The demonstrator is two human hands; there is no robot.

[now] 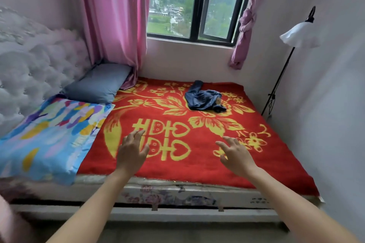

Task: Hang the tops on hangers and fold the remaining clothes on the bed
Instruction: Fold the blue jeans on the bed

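A crumpled pair of dark blue jeans [204,98] lies on the far part of the bed, on a red blanket with yellow flowers [197,165]. My left hand [132,152] hovers over the near part of the blanket with its fingers spread and holds nothing. Over to the right, my right hand [236,155] is also stretched out above the blanket, fingers apart and empty. Both hands are well short of the jeans. No hangers or tops are in view.
A grey-blue pillow [98,83] and a colourful folded quilt [49,134] lie at the bed's left, against a tufted headboard [29,69]. A floor lamp [296,35] stands in the right corner. Pink curtains [114,25] frame the window [197,6] behind the bed.
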